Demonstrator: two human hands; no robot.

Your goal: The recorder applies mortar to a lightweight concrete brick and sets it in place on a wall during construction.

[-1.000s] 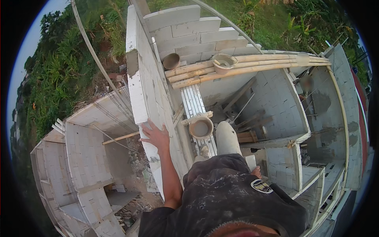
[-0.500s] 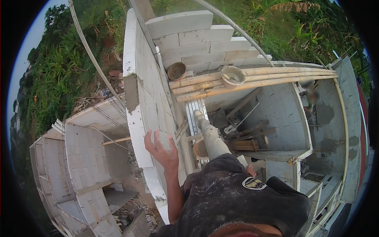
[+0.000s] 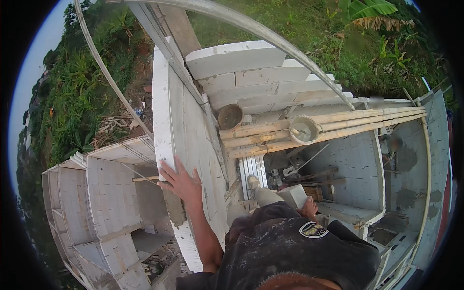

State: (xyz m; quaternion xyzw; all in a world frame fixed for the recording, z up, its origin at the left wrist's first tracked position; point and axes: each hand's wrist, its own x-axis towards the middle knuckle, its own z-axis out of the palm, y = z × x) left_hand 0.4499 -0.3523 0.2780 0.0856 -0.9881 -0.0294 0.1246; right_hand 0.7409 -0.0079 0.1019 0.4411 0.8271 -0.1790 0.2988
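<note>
My left hand (image 3: 183, 184) lies with spread fingers on the edge of the white block wall (image 3: 163, 106) beside me. My right hand (image 3: 309, 209), partly hidden by my dark shirt, grips the end of a pale lightweight block (image 3: 292, 194) low at my right side. Below me my foot (image 3: 253, 181) rests on a narrow ribbed metal plank (image 3: 249, 164). Bamboo poles (image 3: 357, 121) cross ahead, with a bucket (image 3: 303, 130) on them and a dark round pan (image 3: 230, 116) at their left end.
A stepped block wall (image 3: 256, 75) stands ahead, under a curved pale pole (image 3: 270, 35). Deep drops into unfinished block rooms with rubble lie left (image 3: 110, 188) and right (image 3: 350, 171). A blurred figure (image 3: 394, 144), apparently a person, is in the right room. Greenery lies beyond.
My left hand lifted from the wall and rests on it again. The block at my right has come up into view. I have stepped forward along the plank; the bucket on it is now hidden.
</note>
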